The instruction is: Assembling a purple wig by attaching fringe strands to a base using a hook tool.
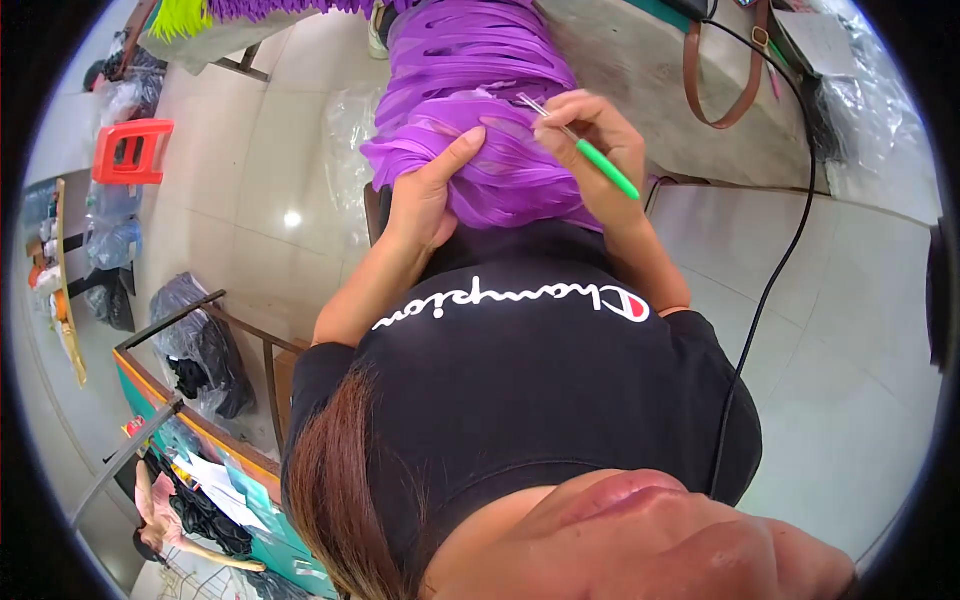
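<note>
Long purple fabric strips, looking like zipper tape, lie in a thick bundle across my lap and stretch away from me. My left hand grips the near folds, thumb on top and the other fingers tucked out of sight. In my right hand is a slim tool like a seam ripper, with a green handle and a thin metallic shaft. My fingers pinch the shaft, and its tip points up and left over the strips. Whether the tip touches them I cannot tell.
More purple strips and lime-green ones hang over a covered table at the far left. A red stool stands left. A brown strap and black cable hang right. Another person works at a green table lower left.
</note>
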Motion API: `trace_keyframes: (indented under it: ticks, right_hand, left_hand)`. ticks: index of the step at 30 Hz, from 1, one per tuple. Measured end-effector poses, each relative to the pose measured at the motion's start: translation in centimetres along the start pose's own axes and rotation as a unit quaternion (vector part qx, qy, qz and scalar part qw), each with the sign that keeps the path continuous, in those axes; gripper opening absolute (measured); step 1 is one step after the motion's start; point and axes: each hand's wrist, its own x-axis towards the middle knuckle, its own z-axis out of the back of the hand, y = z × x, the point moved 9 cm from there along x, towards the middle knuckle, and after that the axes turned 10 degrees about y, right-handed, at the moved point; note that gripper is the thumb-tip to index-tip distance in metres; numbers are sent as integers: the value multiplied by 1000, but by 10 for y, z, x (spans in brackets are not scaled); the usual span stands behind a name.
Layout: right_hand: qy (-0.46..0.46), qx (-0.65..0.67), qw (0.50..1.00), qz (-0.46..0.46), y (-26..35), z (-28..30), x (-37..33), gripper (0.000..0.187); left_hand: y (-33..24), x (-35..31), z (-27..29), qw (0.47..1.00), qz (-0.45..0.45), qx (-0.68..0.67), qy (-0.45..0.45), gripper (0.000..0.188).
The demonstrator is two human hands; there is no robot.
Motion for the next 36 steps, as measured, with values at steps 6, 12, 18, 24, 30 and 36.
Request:
trace_keyframes:
  ticks: [6,12,18,24,30,36]
  right_hand:
    - [-19,105,994,-12,-22,-14,-8,12]
    - [-27,61,998,-5,-23,-11,-7,12]
    - [-35,54,998,-7,-24,-10,-7,12]
    - [2,-225,971,84,6,-14,-1,6]
    - [-68,38,994,-70,-25,13,1,11]
    - [-28,-174,978,109,8,-1,2,10]
  left_hand:
    - [-5,-3,-9,997,-63,35,29,29]
    - [-4,-2,-9,996,-74,35,31,27]
    - [-5,-2,-9,996,-81,35,13,27]
    - [-8,-2,-4,989,-118,90,14,30]
    - [-8,-3,-8,991,-102,88,-7,35]
    - [-7,-4,-10,996,-88,31,2,33]
